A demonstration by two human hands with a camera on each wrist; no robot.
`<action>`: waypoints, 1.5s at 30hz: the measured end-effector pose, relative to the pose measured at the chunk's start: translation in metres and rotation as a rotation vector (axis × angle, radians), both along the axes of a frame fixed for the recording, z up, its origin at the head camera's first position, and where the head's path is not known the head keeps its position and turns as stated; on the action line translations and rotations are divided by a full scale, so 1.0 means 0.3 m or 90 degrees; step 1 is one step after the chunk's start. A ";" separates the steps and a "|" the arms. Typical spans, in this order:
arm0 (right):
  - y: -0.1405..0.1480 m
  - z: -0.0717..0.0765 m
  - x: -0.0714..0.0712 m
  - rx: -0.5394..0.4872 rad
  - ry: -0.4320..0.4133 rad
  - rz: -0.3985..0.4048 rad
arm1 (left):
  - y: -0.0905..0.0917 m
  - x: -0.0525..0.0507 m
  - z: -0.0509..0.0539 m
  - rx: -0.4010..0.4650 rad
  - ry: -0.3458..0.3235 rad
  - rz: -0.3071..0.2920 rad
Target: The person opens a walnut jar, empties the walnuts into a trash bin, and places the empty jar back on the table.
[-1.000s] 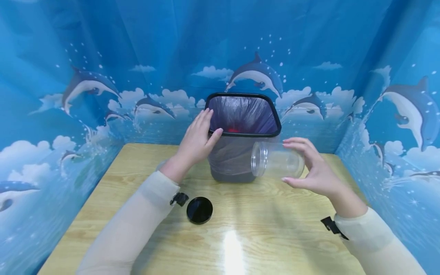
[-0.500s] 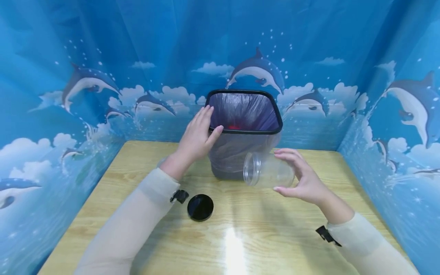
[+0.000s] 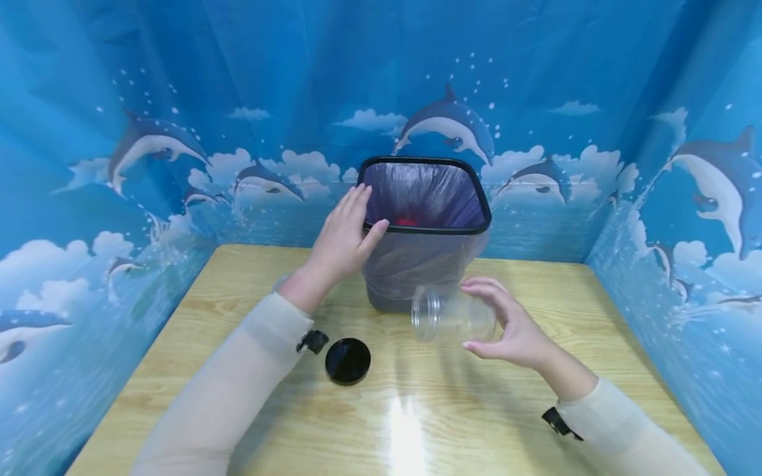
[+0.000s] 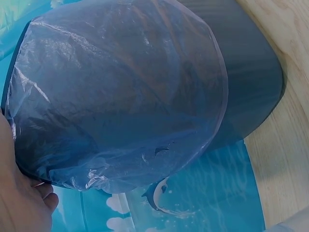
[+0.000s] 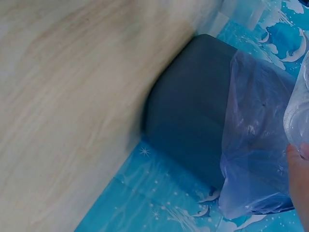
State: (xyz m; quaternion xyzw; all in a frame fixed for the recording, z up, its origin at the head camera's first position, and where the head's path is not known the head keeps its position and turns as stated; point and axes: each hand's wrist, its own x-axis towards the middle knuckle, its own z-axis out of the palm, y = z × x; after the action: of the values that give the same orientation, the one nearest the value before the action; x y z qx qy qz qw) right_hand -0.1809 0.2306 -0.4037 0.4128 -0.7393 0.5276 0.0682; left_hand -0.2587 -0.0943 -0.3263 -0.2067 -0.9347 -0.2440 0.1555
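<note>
In the head view a dark bin [image 3: 387, 303] stands at the back middle of the table, lined with a translucent purple bag [image 3: 413, 261] folded over its black rim. My left hand [image 3: 342, 235] holds the bin's rim at the left front corner, thumb along the front side. My right hand [image 3: 508, 324] grips a clear plastic jar [image 3: 455, 316] by its base end. The jar lies sideways in the air, its lidless threaded mouth pointing left, in front of the bin. A round black lid [image 3: 348, 361] lies on the table below the left wrist.
Something red [image 3: 407, 223] shows inside the bin, too little to identify. The wooden table [image 3: 476, 410] is enclosed at the back and sides by a blue dolphin-print curtain [image 3: 297, 66].
My right hand has brought the jar down and to the left, away from the bin's rim toward the table. The left hand keeps its place on the rim.
</note>
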 end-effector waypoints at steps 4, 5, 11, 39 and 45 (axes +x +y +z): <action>0.001 -0.021 0.013 0.001 -0.022 -0.009 | 0.002 0.000 -0.001 -0.006 -0.002 -0.001; 0.001 -0.026 0.016 0.001 -0.027 -0.011 | 0.003 0.000 -0.001 -0.006 -0.003 -0.001; 0.000 -0.056 0.024 0.004 -0.046 -0.009 | 0.000 0.003 0.000 -0.007 -0.003 0.003; -0.005 -0.130 0.018 -0.015 -0.058 0.026 | -0.006 -0.001 -0.009 0.028 0.032 -0.007; -0.008 -0.134 0.020 -0.014 -0.074 0.024 | -0.013 0.013 -0.013 0.030 0.051 -0.018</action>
State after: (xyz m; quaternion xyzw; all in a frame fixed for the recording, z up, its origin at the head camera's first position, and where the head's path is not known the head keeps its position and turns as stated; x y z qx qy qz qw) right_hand -0.1750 0.2281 -0.4440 0.3944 -0.7282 0.5602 0.0194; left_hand -0.2547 -0.0983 -0.3303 -0.2253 -0.9188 -0.2596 0.1939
